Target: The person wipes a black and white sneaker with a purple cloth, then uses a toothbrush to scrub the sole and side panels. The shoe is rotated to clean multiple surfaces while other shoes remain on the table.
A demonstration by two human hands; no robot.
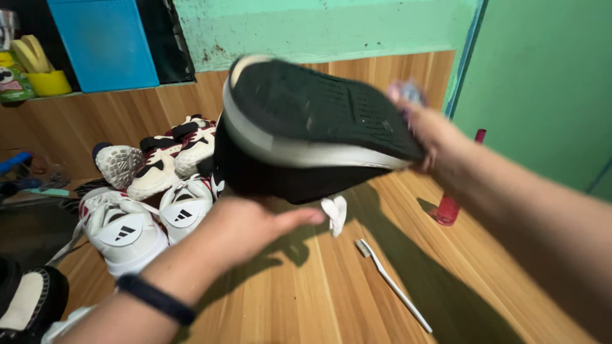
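Black and blurred, a shoe [306, 134] fills the middle of the head view, raised above the wooden floor [331, 286] with its dark textured sole and white midsole edge turned up toward the camera. The right hand [424, 130] is at the end of the shoe nearest the green wall [542, 83], fingers wrapped over the sole's edge and closed on it; something pale and bluish shows at the fingertips, too blurred to identify. The left hand [252, 223], with a dark band [156, 298] on its wrist, sits just under the shoe's black upper, thumb stretched out toward a small white scrap [335, 213]; whether it actually grasps the shoe cannot be told. On the floor below lies a white toothbrush [392, 283], and a red bottle [449, 207] stands near the wall. To the left, several white sneakers [153, 197] with black and red trim are piled against the wood panelling. Part of 1 more dark shoe [29, 296] shows at the bottom left corner.
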